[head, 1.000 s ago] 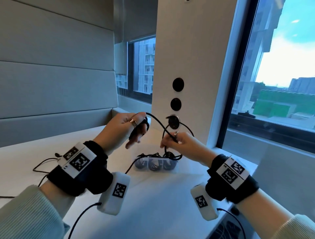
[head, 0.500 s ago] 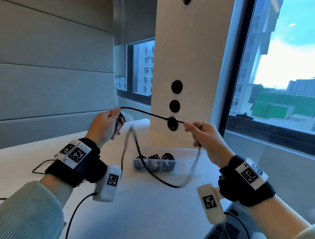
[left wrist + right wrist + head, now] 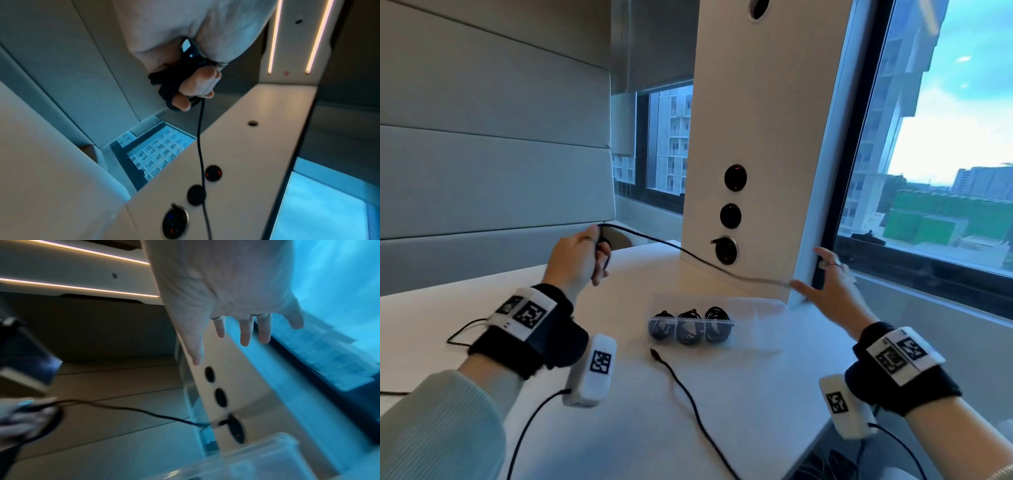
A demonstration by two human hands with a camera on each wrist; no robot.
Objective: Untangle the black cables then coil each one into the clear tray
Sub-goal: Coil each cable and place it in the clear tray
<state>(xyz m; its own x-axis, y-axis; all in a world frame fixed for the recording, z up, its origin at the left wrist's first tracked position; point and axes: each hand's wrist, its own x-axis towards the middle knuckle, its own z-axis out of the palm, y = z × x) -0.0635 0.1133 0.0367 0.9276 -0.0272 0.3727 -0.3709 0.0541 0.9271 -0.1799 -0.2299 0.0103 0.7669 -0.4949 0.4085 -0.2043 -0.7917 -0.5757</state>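
My left hand point(image 3: 599, 260) is raised at the left and grips a small coil of black cable point(image 3: 172, 84) in curled fingers. From it one strand of the black cable point(image 3: 688, 255) stretches right through the air, and its blurred end is near my right thumb. My right hand point(image 3: 811, 270) is open with fingers point(image 3: 245, 335) spread and holds nothing. The clear tray point(image 3: 760, 310) stands on the table between the hands, below the strand. Three coiled black cables point(image 3: 690, 329) fill its left compartments.
Another black cable point(image 3: 688, 401) with a plug end lies on the white table point(image 3: 640, 428), running toward the front edge. A white pillar point(image 3: 763, 137) with round sockets stands behind the tray, a window to its right. A thin black wire point(image 3: 462, 330) lies far left.
My right hand has let go of the cable, opened and moved right. My left hand has drawn further left. The loop that hung between the hands is gone.
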